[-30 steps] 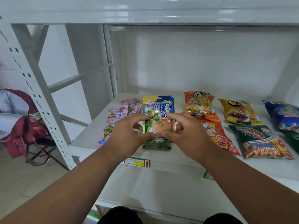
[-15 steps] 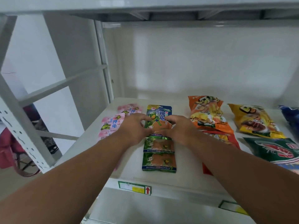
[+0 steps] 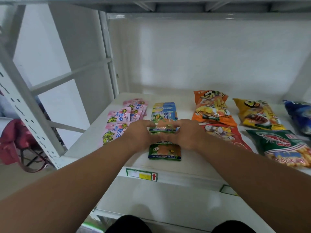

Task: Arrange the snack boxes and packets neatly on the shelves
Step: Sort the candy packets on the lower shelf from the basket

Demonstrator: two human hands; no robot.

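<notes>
A white wall fills the upper frame; at lower left, a red bag hangs above pale floor.

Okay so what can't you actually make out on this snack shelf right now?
Head view only:
- Green turtle packets: the middle of the row is covered by the left hand and right hand.
- Blue bag: cut off by the right edge.
- Price label: print too small to read.
- Red packet: partly under the orange bag.
</notes>
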